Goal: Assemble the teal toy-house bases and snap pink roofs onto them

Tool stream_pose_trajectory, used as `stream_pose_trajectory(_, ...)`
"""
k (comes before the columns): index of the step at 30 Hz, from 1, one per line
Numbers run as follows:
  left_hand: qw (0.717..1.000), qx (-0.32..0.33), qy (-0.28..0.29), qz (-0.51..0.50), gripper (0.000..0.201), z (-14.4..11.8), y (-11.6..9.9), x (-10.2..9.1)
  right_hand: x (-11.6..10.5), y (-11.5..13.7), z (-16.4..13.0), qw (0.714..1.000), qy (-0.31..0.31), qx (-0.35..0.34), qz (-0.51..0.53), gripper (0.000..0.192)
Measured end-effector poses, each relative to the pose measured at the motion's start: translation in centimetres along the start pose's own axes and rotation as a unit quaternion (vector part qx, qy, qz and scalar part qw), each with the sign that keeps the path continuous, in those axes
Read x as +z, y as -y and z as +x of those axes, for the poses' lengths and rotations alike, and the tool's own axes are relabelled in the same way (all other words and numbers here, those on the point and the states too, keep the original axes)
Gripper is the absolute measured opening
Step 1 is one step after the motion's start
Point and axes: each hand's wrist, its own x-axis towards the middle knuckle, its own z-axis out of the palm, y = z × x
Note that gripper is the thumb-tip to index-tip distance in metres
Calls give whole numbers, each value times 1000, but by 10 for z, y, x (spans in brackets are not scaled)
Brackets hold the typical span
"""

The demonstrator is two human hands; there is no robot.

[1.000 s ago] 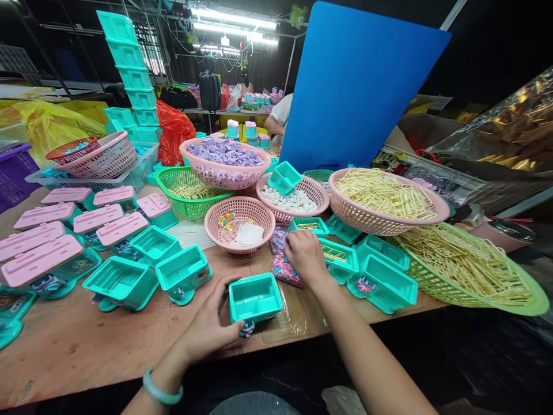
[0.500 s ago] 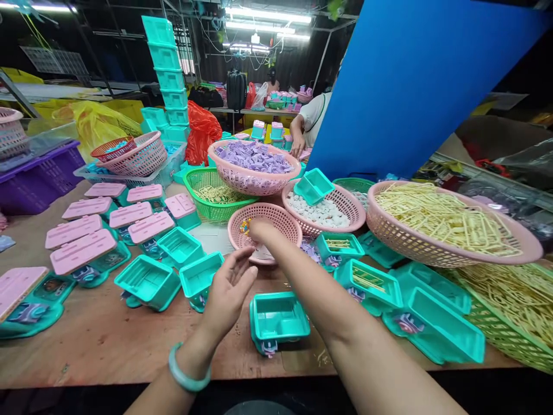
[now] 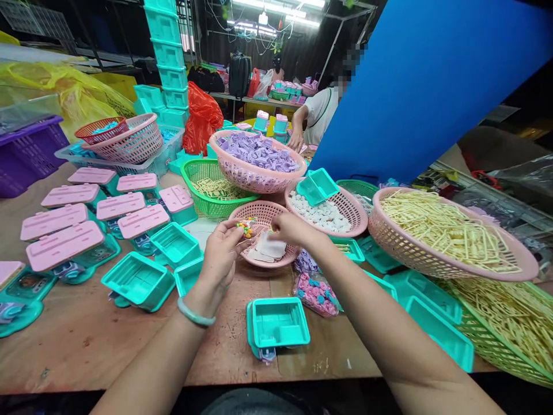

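My left hand (image 3: pixel 220 253), with a pale green bangle, is closed at the left rim of a pink basket (image 3: pixel 234 217). Thumb and fingers meet beside a small cluster of orange, yellow and green pieces (image 3: pixel 247 229); I cannot tell whether they grip it. Over the basket's right side, my right hand (image 3: pixel 288 229) has its fingers curled together, their tips blurred. White card-like sheets (image 3: pixel 268 246) lie in the basket between the hands. Nearer me, an open teal box (image 3: pixel 279 325) with a small purple part on its front stands on the table.
Pink-lidded teal boxes (image 3: pixel 64 245) and open teal boxes (image 3: pixel 138 279) stand left. Baskets of purple parts (image 3: pixel 257 153), white pieces (image 3: pixel 324 216) and yellow sticks (image 3: pixel 444 225) surround the work. A bag of pink and blue pieces (image 3: pixel 317 295) lies right. A co-worker's hand (image 3: pixel 296 140) is beyond.
My left hand has moved up to the basket and its fingers have closed. My right hand has drawn back to the right, uncovering the white sheets. The view has shifted slightly.
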Motion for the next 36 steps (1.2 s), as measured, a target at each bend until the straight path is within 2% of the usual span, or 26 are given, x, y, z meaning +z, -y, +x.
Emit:
stream_pose_trajectory(4,1000,1,-15,-23,42,-8,-5,0,32,9,7,996,65,43,-52,37)
stream_pose_trajectory(8,999,-2,-24,-22,31,-11,-8,-2,46,14,9,994,76,63,-45,29)
stream_pose_trajectory(11,999,-12,-22,-27,24,-11,-7,-3,47,12,10,996,51,70,-1,27)
stream_pose_trajectory(14,999,-33,-14,-36,23,-14,-9,-5,39,4,3,996,7,59,73,16)
stream_pose_trajectory(17,998,-52,-12,-42,22,-18,-12,-7,24,-10,-17,982,-46,25,183,25)
stream_pose_trajectory(19,998,-55,-17,-38,27,-22,-12,-6,16,-16,-38,961,-92,3,260,35)
stream_pose_trajectory(20,998,-46,-21,-33,32,-24,-11,-4,14,-16,-49,937,-119,-6,329,39)
stream_pose_trajectory(21,999,-31,-26,-26,37,-26,-9,-1,15,-13,-60,896,-146,-12,419,42)
stream_pose_trajectory(22,999,-10,-30,-20,40,-30,-6,4,18,-8,-70,835,-172,-16,522,43)
stream_pose_trajectory(24,999,26,-26,-25,38,-39,3,18,28,9,-87,673,-219,-16,706,47)
stream_pose_trajectory(25,998,27,-18,-45,33,-45,8,26,34,19,-93,603,-243,-9,760,48)
stream_pose_trajectory(26,997,14,-6,-73,29,-51,13,35,40,29,-97,556,-272,2,785,48)
stream_pose_trajectory(27,994,-7,9,-105,29,-57,17,43,46,36,-101,522,-305,17,797,48)
stream_pose_trajectory(29,987,-47,36,-150,37,-67,24,60,54,44,-107,485,-361,45,795,47)
stream_pose_trajectory(30,986,-58,52,-149,39,-71,28,67,56,44,-110,485,-374,53,789,47)
stream_pose_trajectory(32,988,-62,82,-118,39,-74,35,84,57,35,-120,517,-376,55,767,45)
stream_pose_trajectory(34,989,-61,97,-90,39,-72,44,103,55,21,-134,575,-381,61,722,41)
stream_pose_trajectory(36,990,-69,99,-79,36,-68,54,128,52,3,-150,633,-416,85,647,37)
